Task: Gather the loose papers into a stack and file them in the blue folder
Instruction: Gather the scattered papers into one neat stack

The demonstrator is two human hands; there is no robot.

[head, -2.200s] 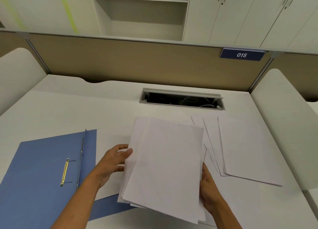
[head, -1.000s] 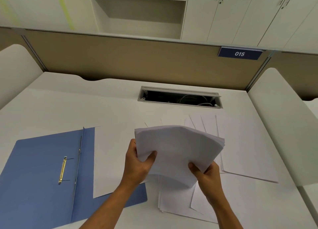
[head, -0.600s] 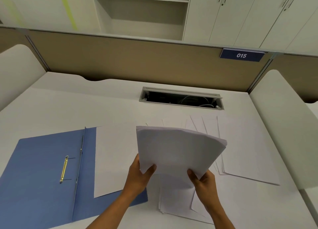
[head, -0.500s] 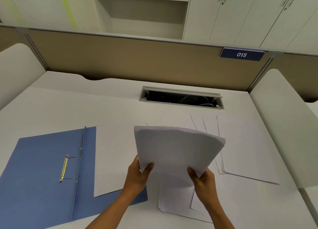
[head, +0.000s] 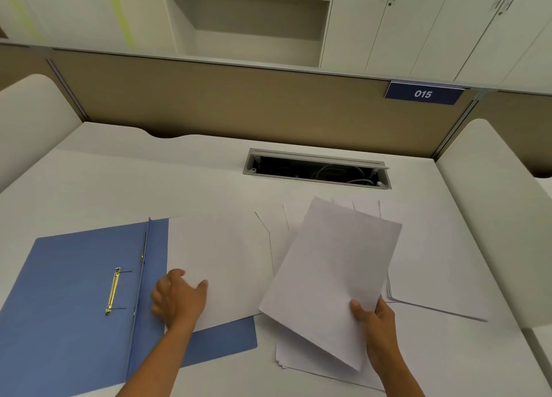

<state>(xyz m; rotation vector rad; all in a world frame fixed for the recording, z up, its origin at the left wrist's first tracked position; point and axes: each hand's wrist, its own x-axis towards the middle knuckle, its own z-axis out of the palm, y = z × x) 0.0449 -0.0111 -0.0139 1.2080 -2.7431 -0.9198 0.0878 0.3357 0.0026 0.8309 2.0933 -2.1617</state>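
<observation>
A sheaf of white papers (head: 331, 280) is pinched at its near right corner by the right hand (head: 377, 328), thumb on top and fingers beneath, and is held tilted above the desk (head: 119, 187). Further left, the left hand (head: 177, 299) is laid with fingers spread on the near left part of a single white sheet (head: 218, 265); nothing is gripped by it. At the far left the blue folder (head: 68, 307) is seen lying open and flat, a brass fastener (head: 113, 290) set in its left leaf; its near left corner is cut off by the frame, and its right leaf is largely covered by the single sheet. To the right, more loose sheets (head: 433, 277) are fanned on the desk, partly hidden behind the held sheaf, and their number cannot be counted. All pages appear blank.
</observation>
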